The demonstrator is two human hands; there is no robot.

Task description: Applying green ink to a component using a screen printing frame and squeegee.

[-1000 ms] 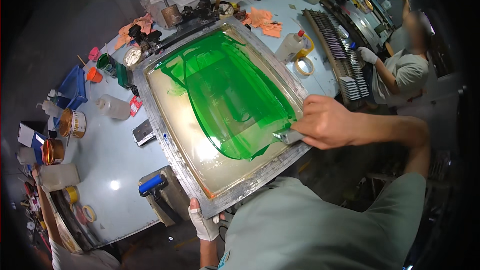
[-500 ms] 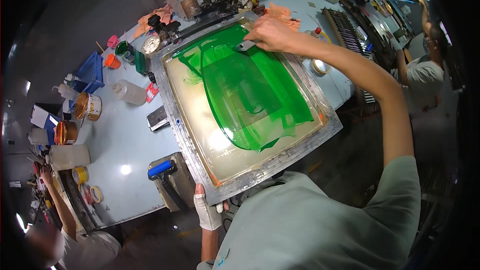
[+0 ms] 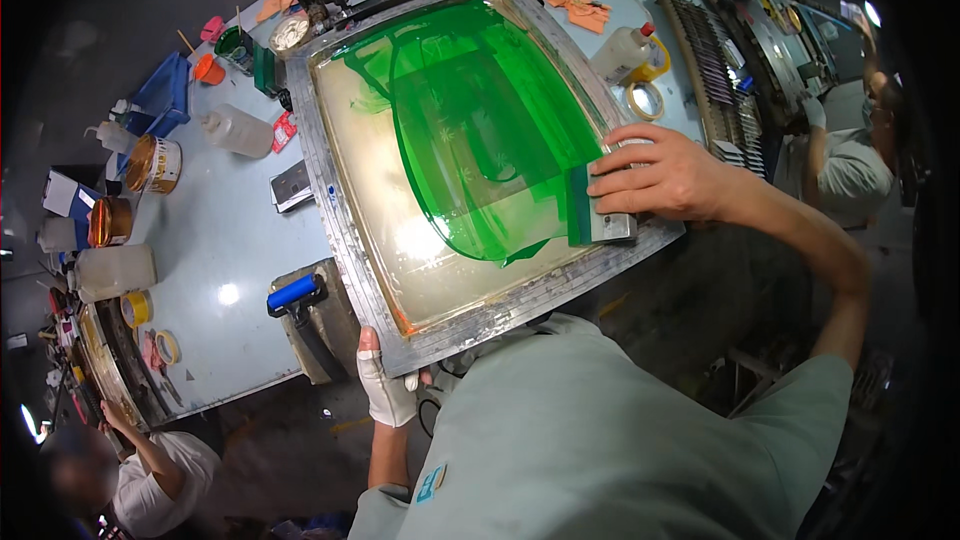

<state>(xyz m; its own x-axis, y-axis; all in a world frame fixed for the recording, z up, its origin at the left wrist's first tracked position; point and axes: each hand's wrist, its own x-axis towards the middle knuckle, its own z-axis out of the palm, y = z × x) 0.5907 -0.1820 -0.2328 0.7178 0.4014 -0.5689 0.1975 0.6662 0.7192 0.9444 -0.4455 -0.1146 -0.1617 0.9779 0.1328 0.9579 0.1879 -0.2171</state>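
A screen-printing frame [image 3: 332, 225] with a metal border is tilted over the table, its mesh largely covered by translucent green ink [image 3: 455, 130]. My right hand [image 3: 675, 175], bare, is closed around a squeegee [image 3: 612, 227] near the frame's lower right edge. The squeegee has a silvery holder, and its green-coated blade edge rests at the right border of the ink. Wearing a white glove with bare fingertips, my left hand [image 3: 387, 385] grips the frame's near left corner, thumb on top and fingers mostly hidden beneath.
Left of the frame lie a blue roller [image 3: 297, 295], a phone [image 3: 292, 187], a plastic bottle [image 3: 238, 130] and ink tins [image 3: 153, 164]. Right of it stand a white bottle [image 3: 622, 52], a tape roll [image 3: 643, 100] and a dark slatted rack [image 3: 700, 65]. Co-workers [image 3: 850, 155] work at both sides.
My right hand has drawn the squeegee from the frame's far end down to its near right edge. My left hand stays on the corner. The view has shifted slightly.
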